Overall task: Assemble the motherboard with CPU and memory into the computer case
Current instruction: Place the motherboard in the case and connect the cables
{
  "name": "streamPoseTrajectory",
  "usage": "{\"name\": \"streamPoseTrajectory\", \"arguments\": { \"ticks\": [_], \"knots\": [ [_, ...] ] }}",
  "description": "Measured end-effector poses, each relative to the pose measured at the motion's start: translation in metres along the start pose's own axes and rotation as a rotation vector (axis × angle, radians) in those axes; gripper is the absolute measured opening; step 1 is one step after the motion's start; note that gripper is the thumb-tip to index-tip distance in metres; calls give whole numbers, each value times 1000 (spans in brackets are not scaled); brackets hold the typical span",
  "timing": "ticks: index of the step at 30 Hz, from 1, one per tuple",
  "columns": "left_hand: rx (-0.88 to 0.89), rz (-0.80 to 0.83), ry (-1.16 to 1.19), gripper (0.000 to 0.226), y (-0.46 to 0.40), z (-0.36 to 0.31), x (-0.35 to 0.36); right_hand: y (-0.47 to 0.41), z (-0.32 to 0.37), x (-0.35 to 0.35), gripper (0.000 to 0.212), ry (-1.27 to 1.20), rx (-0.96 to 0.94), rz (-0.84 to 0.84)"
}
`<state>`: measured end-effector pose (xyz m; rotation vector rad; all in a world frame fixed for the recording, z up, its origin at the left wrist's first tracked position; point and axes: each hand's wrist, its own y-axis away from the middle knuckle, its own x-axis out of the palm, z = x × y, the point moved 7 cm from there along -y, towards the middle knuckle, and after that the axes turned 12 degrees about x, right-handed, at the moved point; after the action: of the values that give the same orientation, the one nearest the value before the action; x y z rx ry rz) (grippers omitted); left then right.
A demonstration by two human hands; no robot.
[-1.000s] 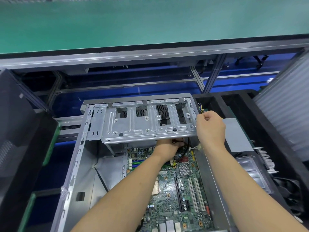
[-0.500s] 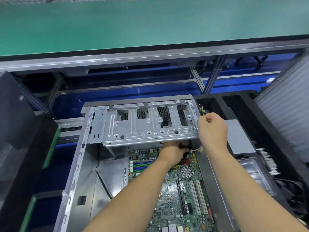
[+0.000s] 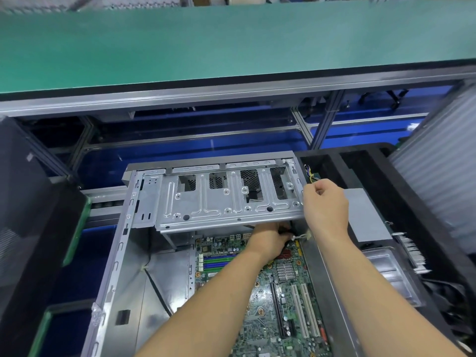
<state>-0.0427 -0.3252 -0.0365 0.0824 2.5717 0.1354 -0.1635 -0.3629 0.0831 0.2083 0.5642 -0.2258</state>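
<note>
A wide green tabletop (image 3: 231, 45) fills the far part of the view, with a metal frame and blue panels under it. Nearer than this tabletop, an open computer case (image 3: 113, 266) lies on its side. The motherboard (image 3: 278, 305) sits flat inside the case, on its right half, with green and blue memory slots (image 3: 217, 262) at its left edge. A metal drive cage (image 3: 226, 199) spans the far end of the case, above the far edge of the motherboard. The left hand (image 3: 270, 238) reaches under the cage and its fingers are curled around a black cable (image 3: 286, 231) there. The right hand (image 3: 325, 204) is at the right end of the cage, clenched and pinching thin coloured wires (image 3: 310, 175). Right of the case stands a black foam tray (image 3: 412, 210).
</note>
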Motion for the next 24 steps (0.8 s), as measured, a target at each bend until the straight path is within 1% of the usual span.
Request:
{"name": "streamPoseTrajectory", "arguments": {
  "ticks": [5, 11, 17, 24],
  "knots": [
    [26, 11, -45, 23, 0, -4, 2, 0, 0, 0, 23, 0, 14, 4],
    [61, 24, -161, 33, -3, -14, 8, 0, 0, 0, 22, -3, 8, 5],
    [51, 37, -270, 27, -8, -16, 10, 1, 0, 1, 23, -6, 6, 4],
    [30, 67, -191, 33, -9, -9, 9, 1, 0, 0, 24, -20, 13, 6]
  ]
}}
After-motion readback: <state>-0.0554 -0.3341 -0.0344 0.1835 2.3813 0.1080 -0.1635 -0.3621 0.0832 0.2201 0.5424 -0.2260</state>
